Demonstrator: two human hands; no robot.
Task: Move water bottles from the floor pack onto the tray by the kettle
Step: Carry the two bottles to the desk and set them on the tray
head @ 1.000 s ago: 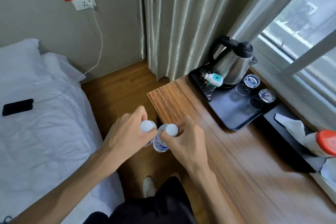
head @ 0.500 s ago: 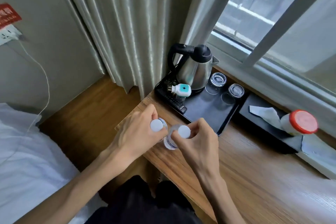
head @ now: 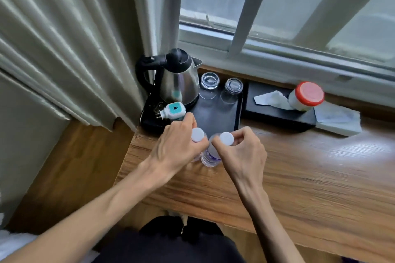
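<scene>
I hold two clear water bottles with white caps by their necks, side by side. My left hand (head: 178, 145) grips the left bottle (head: 197, 134), most of it hidden behind my fingers. My right hand (head: 243, 153) grips the right bottle (head: 210, 156), whose clear body and purple label show below the cap. Both bottles hang over the wooden table, just in front of the near edge of the black tray (head: 215, 117). The steel kettle (head: 179, 83) with a black handle stands on the tray's far left. The floor pack is out of view.
Two upturned glasses (head: 210, 84) stand on the tray beside the kettle, and a white and teal plug device (head: 173, 111) lies at its left. A second black tray (head: 277, 111) holds tissue and a red-capped jar (head: 306, 96). Curtains hang left, the window behind.
Both hands have carried the bottles forward over the table toward the tray. The view has turned from the bed to face the kettle and window.
</scene>
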